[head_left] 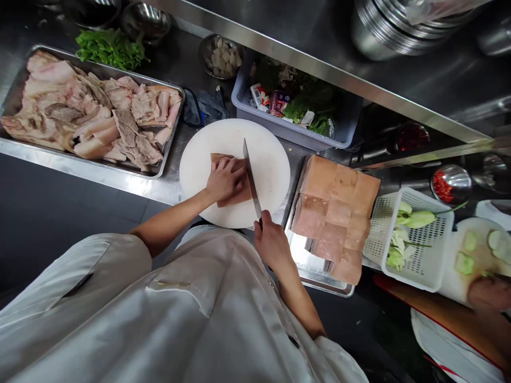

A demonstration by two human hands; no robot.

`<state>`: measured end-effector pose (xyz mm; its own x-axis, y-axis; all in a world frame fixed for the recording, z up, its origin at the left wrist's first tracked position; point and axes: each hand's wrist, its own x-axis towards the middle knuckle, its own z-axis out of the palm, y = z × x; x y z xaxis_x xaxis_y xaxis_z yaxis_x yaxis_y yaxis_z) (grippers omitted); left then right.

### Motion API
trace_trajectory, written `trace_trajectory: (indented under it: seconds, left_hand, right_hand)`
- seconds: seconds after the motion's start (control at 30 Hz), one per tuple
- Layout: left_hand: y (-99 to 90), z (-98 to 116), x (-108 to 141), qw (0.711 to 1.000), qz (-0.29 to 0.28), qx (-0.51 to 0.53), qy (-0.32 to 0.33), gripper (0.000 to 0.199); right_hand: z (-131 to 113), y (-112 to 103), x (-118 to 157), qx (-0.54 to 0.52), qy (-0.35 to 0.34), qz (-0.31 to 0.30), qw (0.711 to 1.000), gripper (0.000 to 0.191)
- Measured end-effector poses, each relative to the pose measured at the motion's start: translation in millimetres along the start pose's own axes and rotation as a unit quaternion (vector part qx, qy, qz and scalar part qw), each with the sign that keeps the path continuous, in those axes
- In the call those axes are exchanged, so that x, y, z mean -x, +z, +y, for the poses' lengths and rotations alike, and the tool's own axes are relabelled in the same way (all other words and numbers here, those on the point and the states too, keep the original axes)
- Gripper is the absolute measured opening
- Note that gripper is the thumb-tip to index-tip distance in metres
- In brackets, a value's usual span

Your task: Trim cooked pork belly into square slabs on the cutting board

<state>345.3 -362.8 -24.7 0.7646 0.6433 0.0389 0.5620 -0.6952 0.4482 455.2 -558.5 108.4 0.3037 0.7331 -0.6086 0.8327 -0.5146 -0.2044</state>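
A slab of pork (236, 199) with brownish-pink skin lies on the round white cutting board (195, 159). My left hand (224, 180) grips it from above, fingers bent over its top. In my right hand (273, 242) is the handle of a long kitchen knife (252, 175). The blade stands along the right edge of the slab, its tip pointing away from me; whether it cuts into the meat I cannot tell. To the right, a metal tray (303, 254) carries several square pork slabs (337, 213), skin side up.
At left, a metal tray (170, 159) holds pork trimmings. Behind the board stand a bowl of garlic-like cloves (222, 56) and a grey bin (275, 128) of scraps. A white basket (433, 266) holds green vegetables. A co-worker's hand (489, 292) is at far right. A steel shelf (319, 61) overhangs the back.
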Motion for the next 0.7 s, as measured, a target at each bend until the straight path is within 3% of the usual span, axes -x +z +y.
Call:
trace_trajectory:
  seconds: [0.1, 0.33, 0.5, 0.7]
  left_hand:
    - [0.2, 2.5, -1.7, 1.000, -0.003, 0.001, -0.002, 0.039]
    - [1.0, 5.7, -5.7, 1.000, -0.010, 0.018, -0.023, 0.039]
    - [-0.7, 6.4, -5.9, 1.000, -0.024, 0.001, -0.017, 0.038]
    - [-0.9, 5.3, -6.9, 0.999, -0.025, 0.013, -0.043, 0.042]
  right_hand:
    - [3.9, -1.2, 3.3, -0.002, 0.004, -0.008, 1.000, 0.016]
    - [3.8, -2.8, -23.8, -0.014, -0.016, 0.021, 1.000, 0.022]
    - [8.3, -3.9, -18.8, -0.022, -0.002, -0.030, 0.999, 0.023]
    - [-0.3, -13.2, -52.3, -0.030, -0.045, 0.035, 0.998, 0.030]
